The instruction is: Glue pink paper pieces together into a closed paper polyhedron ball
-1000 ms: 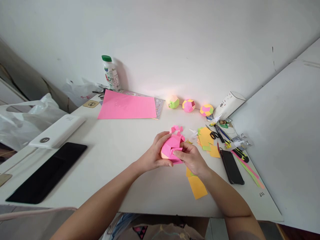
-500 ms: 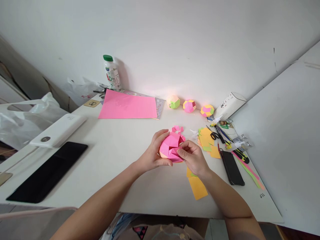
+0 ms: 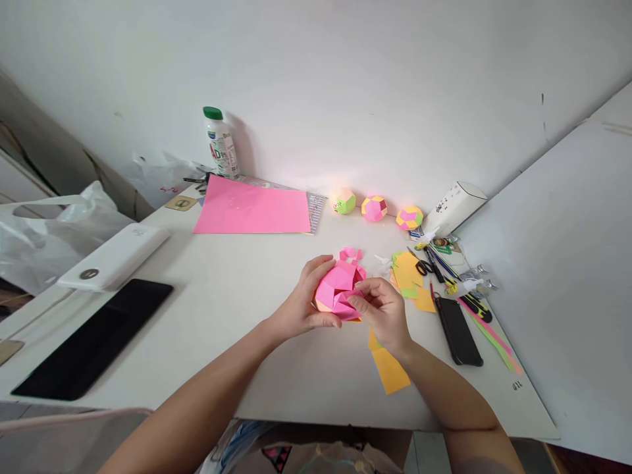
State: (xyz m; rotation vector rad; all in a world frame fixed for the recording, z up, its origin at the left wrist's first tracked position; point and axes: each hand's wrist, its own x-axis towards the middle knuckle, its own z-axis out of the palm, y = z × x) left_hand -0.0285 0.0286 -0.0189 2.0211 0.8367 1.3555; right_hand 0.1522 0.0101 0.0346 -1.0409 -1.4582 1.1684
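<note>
A pink folded-paper ball point(image 3: 334, 289) with gaps between its flaps is held above the white table point(image 3: 207, 309). My left hand point(image 3: 302, 304) wraps round its left side, fingers on top and thumb below. The thumb and index finger of my right hand point(image 3: 384, 309) pinch a pink flap at the ball's right edge. Small pink paper pieces point(image 3: 350, 253) lie just behind the ball. Orange paper squares point(image 3: 390, 370) rest on the table below my right hand.
Three paper balls point(image 3: 374, 209) stand by the wall. Pink sheet point(image 3: 257, 209), bottle point(image 3: 222, 145), black tablet point(image 3: 93, 339) and white power bank point(image 3: 116, 257) are at the left. Sticky notes point(image 3: 407, 271), scissors point(image 3: 423, 267), glue bottle point(image 3: 463, 288) and phone point(image 3: 458, 331) lie right.
My right thumb has shifted slightly left along the flap. My left hand and the ball have hardly moved.
</note>
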